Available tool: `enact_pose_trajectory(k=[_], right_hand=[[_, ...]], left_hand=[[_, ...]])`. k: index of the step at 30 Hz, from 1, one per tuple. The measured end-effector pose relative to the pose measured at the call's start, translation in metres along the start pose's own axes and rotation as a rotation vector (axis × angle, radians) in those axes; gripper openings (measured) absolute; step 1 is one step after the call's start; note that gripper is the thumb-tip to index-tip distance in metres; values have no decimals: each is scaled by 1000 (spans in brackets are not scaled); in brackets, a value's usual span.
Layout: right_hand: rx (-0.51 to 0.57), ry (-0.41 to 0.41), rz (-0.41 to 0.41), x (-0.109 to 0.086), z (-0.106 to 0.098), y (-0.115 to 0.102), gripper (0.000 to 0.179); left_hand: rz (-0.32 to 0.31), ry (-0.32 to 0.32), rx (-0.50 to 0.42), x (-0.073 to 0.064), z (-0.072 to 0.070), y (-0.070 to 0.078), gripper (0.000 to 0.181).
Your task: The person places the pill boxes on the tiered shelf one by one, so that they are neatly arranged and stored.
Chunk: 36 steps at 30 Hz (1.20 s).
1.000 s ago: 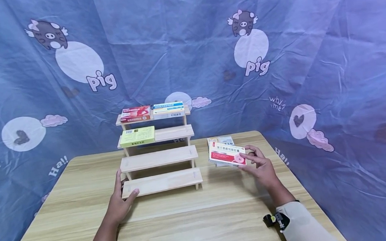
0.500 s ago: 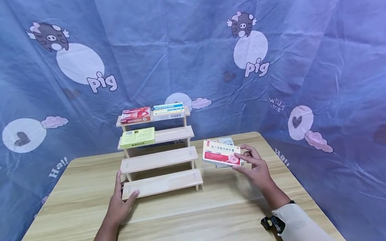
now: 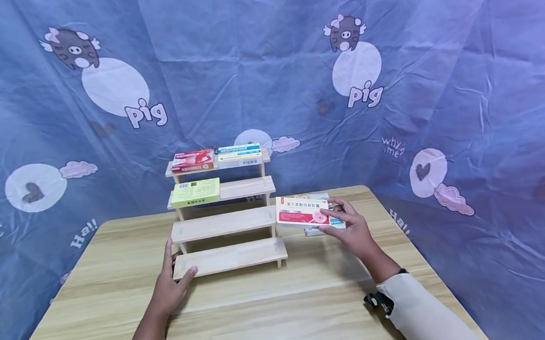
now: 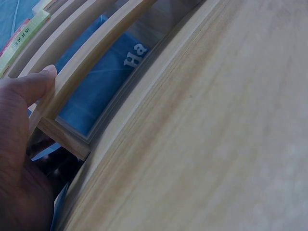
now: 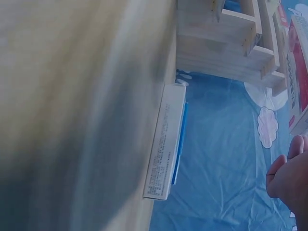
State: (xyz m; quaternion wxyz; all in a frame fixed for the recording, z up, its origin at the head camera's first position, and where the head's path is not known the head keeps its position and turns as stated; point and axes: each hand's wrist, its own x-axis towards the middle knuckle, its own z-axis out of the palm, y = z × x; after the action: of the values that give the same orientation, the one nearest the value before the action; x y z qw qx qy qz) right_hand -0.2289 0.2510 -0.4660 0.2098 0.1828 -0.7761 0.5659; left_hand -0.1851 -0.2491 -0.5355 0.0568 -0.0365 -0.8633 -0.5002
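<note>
My right hand [image 3: 353, 232] pinches a white and red medicine box [image 3: 302, 212] by its right end. The box is held in the air just off the right end of the third tier of a wooden tiered shelf [image 3: 224, 224]. My left hand [image 3: 168, 288] grips the left end of the lowest tier, thumb on top; its other fingers are partly hidden behind the end [image 4: 62, 137]. On the top tier lie a red medicine box [image 3: 192, 161] and a white and blue one [image 3: 239, 155]. A light green box [image 3: 195, 192] lies on the left of the second tier.
Behind the held box, more white and blue medicine boxes [image 3: 337, 223] lie on the wooden table [image 3: 281, 315], partly covered from view. One long white box [image 5: 166, 144] shows its printed side in the right wrist view. A blue patterned cloth [image 3: 268, 97] hangs around the table's back and sides.
My right hand has moved left with the white and red box, bringing it to the shelf's right end and uncovering more of the boxes behind. The left hand has stayed on the shelf.
</note>
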Motion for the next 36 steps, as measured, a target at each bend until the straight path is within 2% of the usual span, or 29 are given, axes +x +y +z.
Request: enact_pose_trajectory(k=[10,24,30,36], right_hand=[[-36,-34,-21,19,8,-6,43],[-14,-33,80,43,15,-17,42],[-35,-30,84,55,24,-21,40],[14,-38,71,71,38,-21,39]], left_hand=[[13,10,-9,3,2,1,109],[21,13,-10,2,1,0,111],[19,9,4,2,2,1,111],[8,6,8,1,-1,1,111]])
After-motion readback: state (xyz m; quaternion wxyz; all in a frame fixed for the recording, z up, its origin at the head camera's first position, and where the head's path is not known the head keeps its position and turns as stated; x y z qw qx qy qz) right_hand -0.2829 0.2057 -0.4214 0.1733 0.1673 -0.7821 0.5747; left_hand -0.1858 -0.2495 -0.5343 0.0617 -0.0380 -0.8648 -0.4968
